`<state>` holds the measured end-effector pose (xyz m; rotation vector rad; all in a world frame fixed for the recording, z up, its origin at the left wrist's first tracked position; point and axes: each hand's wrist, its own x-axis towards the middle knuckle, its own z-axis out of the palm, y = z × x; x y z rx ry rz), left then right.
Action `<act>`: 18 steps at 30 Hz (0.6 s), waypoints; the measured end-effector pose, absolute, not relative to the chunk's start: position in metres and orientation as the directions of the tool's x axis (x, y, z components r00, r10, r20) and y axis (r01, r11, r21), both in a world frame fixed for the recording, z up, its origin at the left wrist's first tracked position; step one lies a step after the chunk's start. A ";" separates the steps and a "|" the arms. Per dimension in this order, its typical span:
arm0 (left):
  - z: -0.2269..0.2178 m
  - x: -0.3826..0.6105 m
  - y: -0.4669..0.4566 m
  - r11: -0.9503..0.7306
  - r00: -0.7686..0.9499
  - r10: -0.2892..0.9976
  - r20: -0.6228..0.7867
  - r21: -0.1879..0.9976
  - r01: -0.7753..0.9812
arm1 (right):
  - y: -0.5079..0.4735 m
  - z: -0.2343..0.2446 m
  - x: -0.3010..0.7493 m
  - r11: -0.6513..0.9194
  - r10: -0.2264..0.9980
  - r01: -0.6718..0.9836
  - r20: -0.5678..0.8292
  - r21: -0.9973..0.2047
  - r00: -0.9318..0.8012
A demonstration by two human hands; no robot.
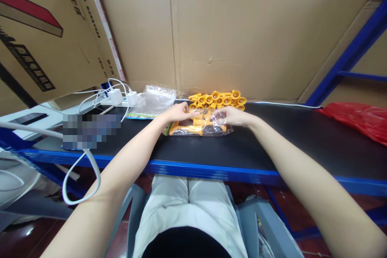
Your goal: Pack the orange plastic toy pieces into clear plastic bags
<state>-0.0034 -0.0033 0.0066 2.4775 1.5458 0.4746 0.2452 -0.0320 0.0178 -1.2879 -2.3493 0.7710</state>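
A clear plastic bag [213, 131] lies on the black tabletop in front of me, with several yellow horn-shaped pieces [189, 130] inside. My left hand [179, 113] grips the bag at its upper left, fingers bent over the plastic. On the bag's right side, my right hand [232, 116] holds the film between thumb and fingers; its fingertips are partly hidden by shine. Just behind the bag sits a heap of loose yellow trumpet-shaped pieces [216, 96], wide ends mostly facing me. A bit of green printed edging shows at the bag's left end.
Left of the bag lie flat clear plastic bags [151, 102] with a colourful edge. White chargers [115, 96] and cables are plugged in beyond a blurred-out object [90, 129]. A red plastic bag [356, 119] rests at right. Cardboard [242, 28] stands behind; a blue rail [211, 170] edges the table.
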 end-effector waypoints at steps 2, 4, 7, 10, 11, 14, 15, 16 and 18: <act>0.008 -0.004 -0.004 -0.446 0.419 0.895 0.155 0.321 0.835 | -0.033 0.018 0.243 0.433 0.854 0.658 0.046 -0.615 -0.519; 0.009 -0.004 -0.005 -0.442 0.417 0.897 0.148 0.330 0.834 | -0.034 0.018 0.242 0.421 0.852 0.633 0.044 -0.650 -0.521; 0.011 -0.003 -0.008 -0.441 0.411 0.898 0.158 0.338 0.832 | -0.033 0.021 0.245 0.397 0.870 0.613 0.067 -0.683 -0.489; 0.013 -0.001 -0.011 -0.431 0.399 0.902 0.165 0.300 0.851 | -0.030 0.023 0.249 0.368 0.922 0.737 0.118 -0.567 -0.370; 0.014 -0.001 -0.012 -0.415 0.382 0.909 0.168 0.276 0.867 | -0.029 0.024 0.251 0.343 0.935 0.786 0.108 -0.514 -0.337; 0.016 -0.002 -0.013 -0.306 0.270 0.944 0.189 0.202 0.930 | -0.029 0.024 0.253 0.272 0.943 0.867 -0.061 -0.416 -0.326; 0.016 -0.002 -0.013 -0.257 0.219 0.955 0.201 0.187 0.948 | -0.029 0.023 0.253 0.264 0.932 0.872 -0.125 -0.411 -0.341; 0.016 -0.003 -0.013 -0.208 0.169 0.963 0.207 0.179 0.962 | -0.030 0.023 0.252 0.256 0.921 0.870 -0.166 -0.421 -0.352; 0.016 -0.005 -0.012 -0.129 0.094 0.977 0.190 0.179 0.975 | -0.032 0.021 0.250 0.233 0.924 0.843 -0.160 -0.484 -0.348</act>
